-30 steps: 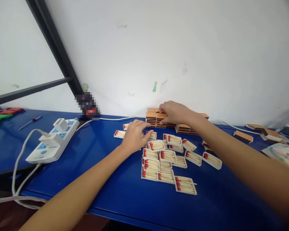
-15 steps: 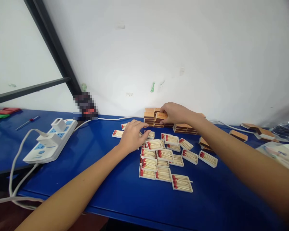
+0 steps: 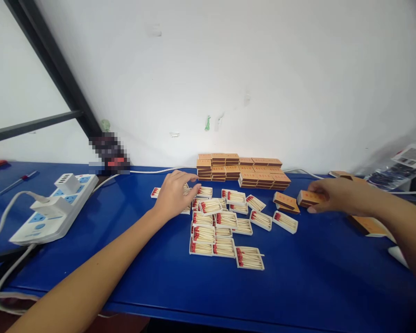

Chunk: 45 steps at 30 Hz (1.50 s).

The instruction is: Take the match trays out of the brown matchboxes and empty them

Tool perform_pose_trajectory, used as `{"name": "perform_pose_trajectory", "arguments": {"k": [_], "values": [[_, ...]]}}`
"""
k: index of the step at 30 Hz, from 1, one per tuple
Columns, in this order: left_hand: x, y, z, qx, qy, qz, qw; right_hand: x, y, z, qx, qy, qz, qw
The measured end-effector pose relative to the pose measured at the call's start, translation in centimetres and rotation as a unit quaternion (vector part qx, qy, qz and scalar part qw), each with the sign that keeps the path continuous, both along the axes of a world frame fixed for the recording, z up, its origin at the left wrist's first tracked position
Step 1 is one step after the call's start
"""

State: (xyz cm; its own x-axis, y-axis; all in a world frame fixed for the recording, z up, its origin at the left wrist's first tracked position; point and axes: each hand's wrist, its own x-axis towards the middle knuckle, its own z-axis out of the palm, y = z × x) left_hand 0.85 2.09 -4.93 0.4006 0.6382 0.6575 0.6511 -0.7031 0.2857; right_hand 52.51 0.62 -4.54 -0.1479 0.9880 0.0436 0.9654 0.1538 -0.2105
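Note:
Several open white matchbox trays (image 3: pixel 225 226) full of red-tipped matches lie in a cluster on the blue table (image 3: pixel 131 259). My left hand (image 3: pixel 175 193) rests palm down on the trays at the cluster's far left, fingers loosely bent. A stack of orange-brown matchbox sleeves (image 3: pixel 242 170) stands against the white wall. My right hand (image 3: pixel 333 196) is to the right of the cluster, fingers closed on one orange matchbox sleeve (image 3: pixel 309 198), held just above the table. Another sleeve (image 3: pixel 285 201) lies beside it.
A white power strip (image 3: pixel 52 208) with plugs and grey cables sits at the left. More sleeves (image 3: pixel 367 225) and plastic-wrapped packets (image 3: pixel 398 171) lie at the right. A black metal frame (image 3: pixel 52 78) rises at the far left. A white cable (image 3: pixel 152 171) runs along the wall.
My right hand left the stack at the wall and moved right and nearer, now holding one sleeve. The left hand stayed on the trays. The view shifted right.

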Motion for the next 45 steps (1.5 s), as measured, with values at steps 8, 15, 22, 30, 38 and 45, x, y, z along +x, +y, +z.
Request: {"name": "perform_pose_trajectory", "arguments": {"k": [8, 15, 22, 30, 38, 45], "values": [[0.0, 0.0, -0.1, -0.006, 0.003, 0.007, 1.000, -8.9, 1.0, 5.9, 0.071, -0.064, 0.041, 0.995], [-0.1, -0.2, -0.1, -0.021, 0.007, 0.017, 1.000, -25.9, 5.8, 8.6, 0.145, -0.003, 0.236, 0.961], [-0.2, -0.2, -0.1, -0.023, 0.015, 0.017, 0.999, -30.7, 8.6, 8.0, 0.103, -0.093, 0.254, 0.957], [-0.1, -0.4, 0.2, -0.023, 0.016, 0.023, 0.999, -30.4, 9.1, 7.2, 0.111, -0.077, 0.257, 0.957], [0.0, -0.5, 0.3, -0.017, 0.013, 0.019, 1.000, -30.3, 9.2, 7.1, 0.107, -0.085, 0.255, 0.957], [0.0, -0.5, 0.3, -0.019, 0.014, 0.022, 0.999, -30.7, 9.2, 6.8, 0.088, -0.086, 0.229, 0.966]]}}
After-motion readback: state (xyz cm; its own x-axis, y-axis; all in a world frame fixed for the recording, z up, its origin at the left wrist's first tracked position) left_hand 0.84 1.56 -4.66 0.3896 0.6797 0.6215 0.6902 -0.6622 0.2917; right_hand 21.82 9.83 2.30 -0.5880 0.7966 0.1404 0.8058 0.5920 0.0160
